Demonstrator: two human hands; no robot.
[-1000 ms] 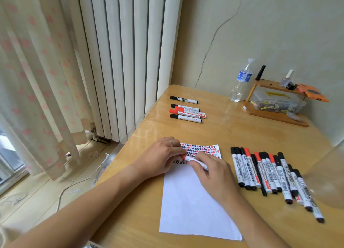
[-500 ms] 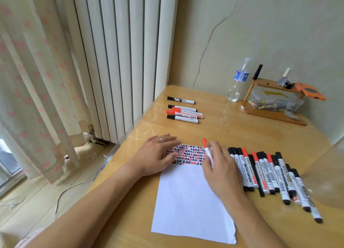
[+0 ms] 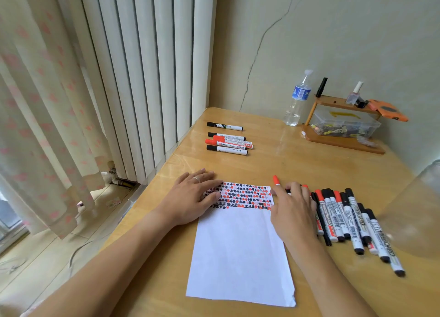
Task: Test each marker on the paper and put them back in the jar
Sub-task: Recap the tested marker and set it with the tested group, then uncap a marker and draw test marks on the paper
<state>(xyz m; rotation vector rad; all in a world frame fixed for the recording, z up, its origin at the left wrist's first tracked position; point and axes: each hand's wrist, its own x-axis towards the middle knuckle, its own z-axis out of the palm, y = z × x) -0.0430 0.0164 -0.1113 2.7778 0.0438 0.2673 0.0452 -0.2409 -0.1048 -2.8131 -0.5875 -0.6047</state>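
A white sheet of paper (image 3: 240,250) lies on the wooden table (image 3: 297,164), its top strip filled with red and black test marks. My left hand (image 3: 192,197) presses flat on the paper's top left corner. My right hand (image 3: 295,212) holds a red-capped marker (image 3: 275,181) by its body, and the cap sticks out past my fingers at the paper's top right corner. This hand lies against the left end of a row of several black and red markers (image 3: 352,219). The clear glass jar (image 3: 423,212) stands blurred at the right edge.
Several more markers (image 3: 228,141) lie in a group farther back near the table's left edge. A water bottle (image 3: 297,100) and a small wooden shelf (image 3: 342,140) holding a plastic box stand by the wall. A radiator and curtain are on the left.
My right hand has left the test marks and moved right with the red marker to the row of markers. My left hand let go of the marker and now lies flat on the paper.
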